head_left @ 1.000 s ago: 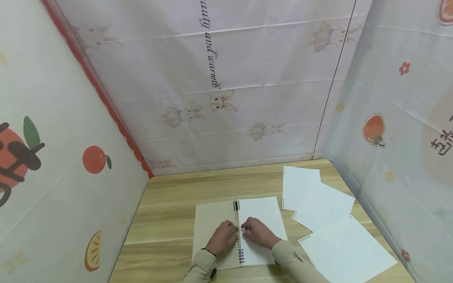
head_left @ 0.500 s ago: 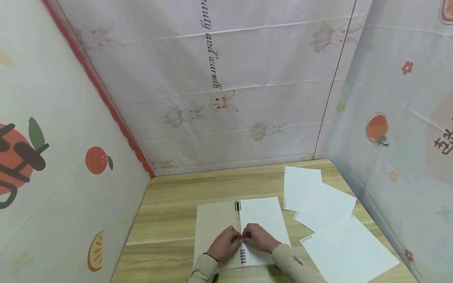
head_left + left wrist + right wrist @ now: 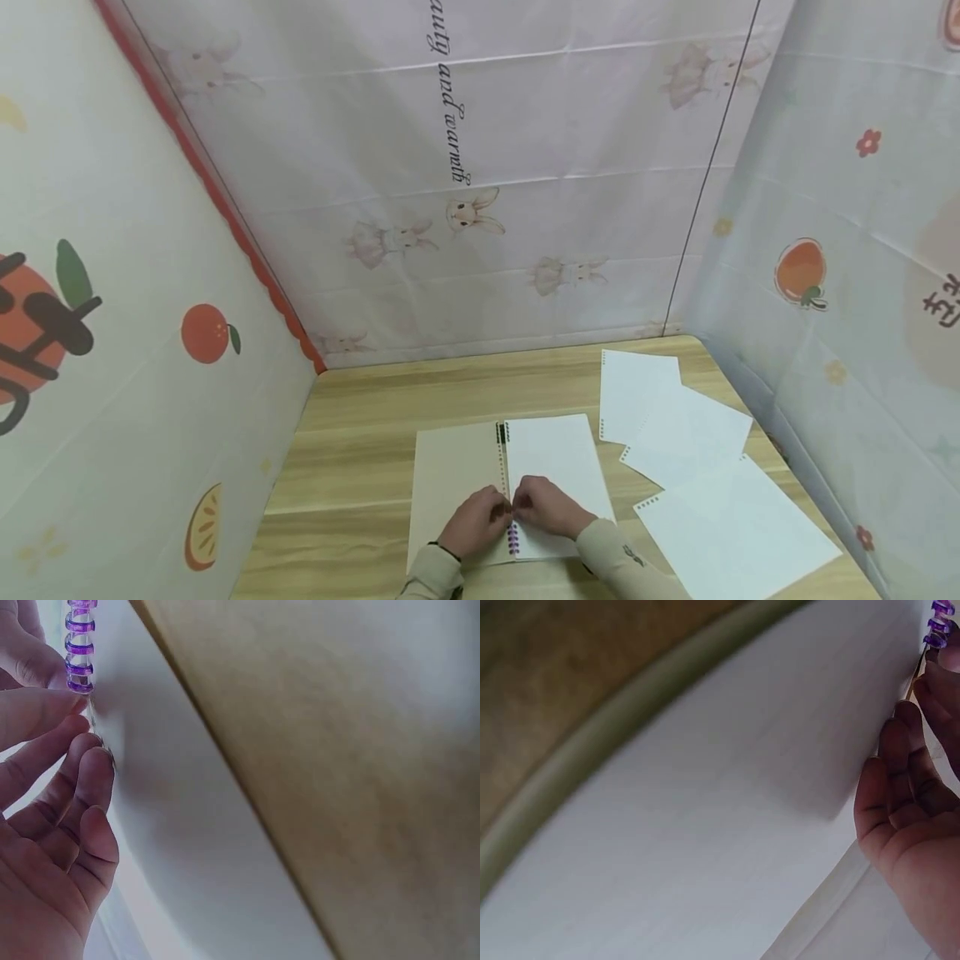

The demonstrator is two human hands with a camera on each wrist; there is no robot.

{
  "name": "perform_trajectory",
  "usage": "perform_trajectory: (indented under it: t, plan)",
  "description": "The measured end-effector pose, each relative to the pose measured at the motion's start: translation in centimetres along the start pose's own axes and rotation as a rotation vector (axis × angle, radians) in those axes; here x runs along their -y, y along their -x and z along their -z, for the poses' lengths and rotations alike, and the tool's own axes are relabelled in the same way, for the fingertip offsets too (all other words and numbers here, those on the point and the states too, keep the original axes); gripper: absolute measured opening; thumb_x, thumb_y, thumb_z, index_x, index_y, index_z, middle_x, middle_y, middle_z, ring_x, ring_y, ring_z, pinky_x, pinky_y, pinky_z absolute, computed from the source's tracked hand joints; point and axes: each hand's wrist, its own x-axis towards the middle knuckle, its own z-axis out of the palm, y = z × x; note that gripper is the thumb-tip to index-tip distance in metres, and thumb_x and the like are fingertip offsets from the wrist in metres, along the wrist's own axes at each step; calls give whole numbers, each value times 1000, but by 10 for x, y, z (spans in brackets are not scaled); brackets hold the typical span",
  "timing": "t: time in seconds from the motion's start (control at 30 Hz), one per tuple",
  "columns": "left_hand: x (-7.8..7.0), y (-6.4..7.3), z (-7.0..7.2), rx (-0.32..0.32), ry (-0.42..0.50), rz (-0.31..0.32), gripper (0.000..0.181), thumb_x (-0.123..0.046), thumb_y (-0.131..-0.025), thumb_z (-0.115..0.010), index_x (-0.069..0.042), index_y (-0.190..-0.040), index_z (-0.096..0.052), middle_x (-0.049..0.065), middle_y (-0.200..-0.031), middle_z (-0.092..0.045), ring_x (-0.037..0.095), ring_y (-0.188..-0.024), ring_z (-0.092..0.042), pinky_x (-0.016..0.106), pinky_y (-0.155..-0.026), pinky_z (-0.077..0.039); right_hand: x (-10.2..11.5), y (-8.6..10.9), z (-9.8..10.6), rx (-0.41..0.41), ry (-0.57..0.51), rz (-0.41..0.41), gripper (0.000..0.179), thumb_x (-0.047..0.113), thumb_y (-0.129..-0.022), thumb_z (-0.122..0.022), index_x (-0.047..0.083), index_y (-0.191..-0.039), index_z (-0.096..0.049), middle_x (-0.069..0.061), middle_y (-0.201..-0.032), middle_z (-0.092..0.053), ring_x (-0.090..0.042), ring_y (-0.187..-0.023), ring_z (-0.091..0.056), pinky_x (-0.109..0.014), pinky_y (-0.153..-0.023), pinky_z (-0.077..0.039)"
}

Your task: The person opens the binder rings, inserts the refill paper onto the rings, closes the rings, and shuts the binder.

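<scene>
A loose-leaf notebook (image 3: 558, 446) lies spread on the table, a beige cover (image 3: 450, 458) on its left and white punched pages on its right. Purple binding rings (image 3: 513, 542) sit at the near end of its spine, dark green rings (image 3: 502, 433) at the far end. Just above the purple rings, my left hand (image 3: 474, 523) and right hand (image 3: 552, 507) meet and pinch at the spine. Both wrist views show curled fingertips right by the end of the purple rings (image 3: 80, 646); the fingers hide what exactly lies between them.
Three loose white sheets with punched edges lie overlapping at the right: a far sheet (image 3: 637, 396), a middle sheet (image 3: 697, 437) and a near sheet (image 3: 738, 533). The wooden table (image 3: 337, 467) is bounded by printed cloth walls (image 3: 487, 292) at the back and sides.
Both hands have slid down the spine toward the purple rings and drawn together, fingertips now meeting. The notebook and the loose sheets lie as before.
</scene>
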Motion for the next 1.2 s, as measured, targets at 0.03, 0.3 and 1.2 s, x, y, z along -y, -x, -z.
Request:
perform_trajectory:
  t: [0.03,0.3,1.2]
  plan:
    - [0,1,0,2,-2,-1,7,-16,-92,-76,-11,-96,-76,-8,-84,-61,-4,-74,-47,17,-69,-46,0,1,-1,1,5,0,8,7,-87,-77,10,-94,-74,3,-90,-70,-3,-82,-62,-24,-79,-56]
    - [0,3,4,28,20,-15,5,-19,-92,-76,-14,-90,-76,-11,-81,-58,-4,-72,-47,17,-67,-44,0,5,-1,6,47,43,8,7,-87,-75,13,-92,-76,5,-88,-68,0,-82,-58,-24,-82,-53]
    - [9,9,4,49,31,-173,6,-6,-88,-77,-11,-90,-74,-5,-83,-65,-5,-78,-53,14,-71,-48,5,11,-1,35,41,78,11,4,-86,-76,15,-88,-76,9,-86,-67,3,-81,-57,-21,-81,-53]
